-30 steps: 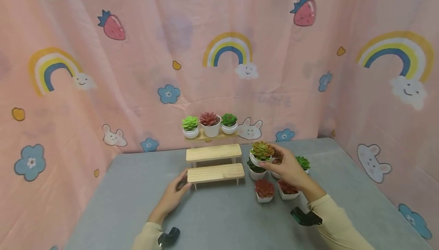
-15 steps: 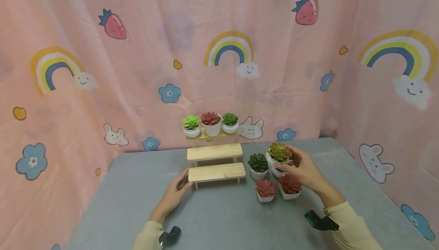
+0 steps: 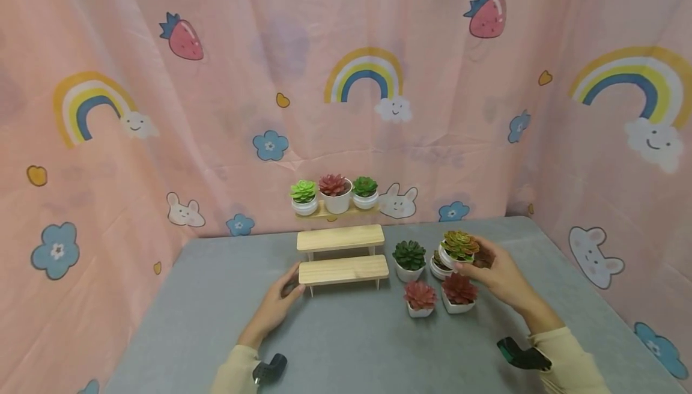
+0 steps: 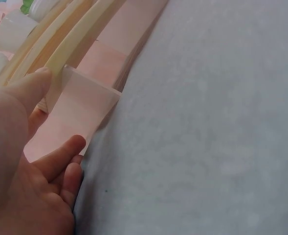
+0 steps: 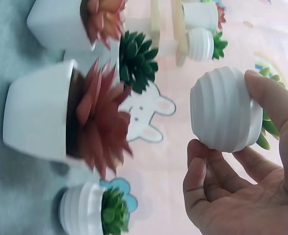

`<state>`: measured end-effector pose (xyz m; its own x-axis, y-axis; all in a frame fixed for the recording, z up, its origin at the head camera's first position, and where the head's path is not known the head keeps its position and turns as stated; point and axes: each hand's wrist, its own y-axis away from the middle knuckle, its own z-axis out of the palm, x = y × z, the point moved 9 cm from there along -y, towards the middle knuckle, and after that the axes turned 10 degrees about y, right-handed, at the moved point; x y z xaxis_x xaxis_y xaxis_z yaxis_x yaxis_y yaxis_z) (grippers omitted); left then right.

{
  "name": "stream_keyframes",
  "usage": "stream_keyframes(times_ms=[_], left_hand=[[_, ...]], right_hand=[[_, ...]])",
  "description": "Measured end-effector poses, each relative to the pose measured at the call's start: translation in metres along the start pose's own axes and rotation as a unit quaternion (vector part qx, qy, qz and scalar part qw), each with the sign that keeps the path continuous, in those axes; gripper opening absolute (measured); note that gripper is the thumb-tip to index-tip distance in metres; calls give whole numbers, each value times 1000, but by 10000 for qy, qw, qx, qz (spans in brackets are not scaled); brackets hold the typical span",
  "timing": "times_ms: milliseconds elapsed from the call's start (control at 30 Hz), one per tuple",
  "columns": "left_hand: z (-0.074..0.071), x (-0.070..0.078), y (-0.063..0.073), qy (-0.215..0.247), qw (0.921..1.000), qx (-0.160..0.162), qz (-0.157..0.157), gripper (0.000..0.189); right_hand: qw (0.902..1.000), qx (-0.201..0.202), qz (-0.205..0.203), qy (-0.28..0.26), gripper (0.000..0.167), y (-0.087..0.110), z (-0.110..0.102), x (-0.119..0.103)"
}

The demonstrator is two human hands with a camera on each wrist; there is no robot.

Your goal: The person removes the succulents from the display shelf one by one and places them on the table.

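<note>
My right hand (image 3: 500, 277) holds a potted succulent (image 3: 459, 247) with orange-tinged green leaves, thumb on one side and fingers on the other. Its ribbed white pot (image 5: 226, 108) is raised above the table in the right wrist view. At left, my left hand (image 3: 276, 310) holds the left end of the lowest step of a tiered wooden stand (image 3: 343, 269). The left wrist view shows the thumb on the plank's end and the other fingers beside a translucent leg (image 4: 87, 93). Partly behind the held pot stands another white-potted succulent (image 3: 440, 266).
Dark green (image 3: 409, 259), smaller red (image 3: 420, 298) and larger red succulents (image 3: 459, 293) stand right of the stand. A green one (image 5: 114, 210) shows in the right wrist view. The top tier bears light green (image 3: 304, 196), red (image 3: 335, 193) and green plants (image 3: 365, 191). Pink curtain (image 3: 216, 112) hangs behind.
My right hand has carried the held succulent rightward, from over the dark green plant to beyond the plant behind it. The left hand has stayed at the stand's end.
</note>
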<state>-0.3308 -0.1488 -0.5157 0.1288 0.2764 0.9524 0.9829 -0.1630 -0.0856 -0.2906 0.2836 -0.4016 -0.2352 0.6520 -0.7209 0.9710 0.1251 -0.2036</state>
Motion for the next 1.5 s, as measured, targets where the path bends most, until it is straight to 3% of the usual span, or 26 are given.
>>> stream_keyframes(times_ms=[300,867,1200,1500], left_hand=[[0,5,0,173,9998,-10,109,62],[0,-2,-2,18,10000,-40,-29,64],[-2,-1,-1,70,10000,-54,0,63],[0,0,1,108,9999,-57,-2,64]], right_hand=[[9997,95,-140,156,66,4,-13,21],[9988,-193,326,322,67,16,-22,63],[9964,-381,295,691,67,18,-21,82],[9952,-804,294,472,66,24,-20,95]])
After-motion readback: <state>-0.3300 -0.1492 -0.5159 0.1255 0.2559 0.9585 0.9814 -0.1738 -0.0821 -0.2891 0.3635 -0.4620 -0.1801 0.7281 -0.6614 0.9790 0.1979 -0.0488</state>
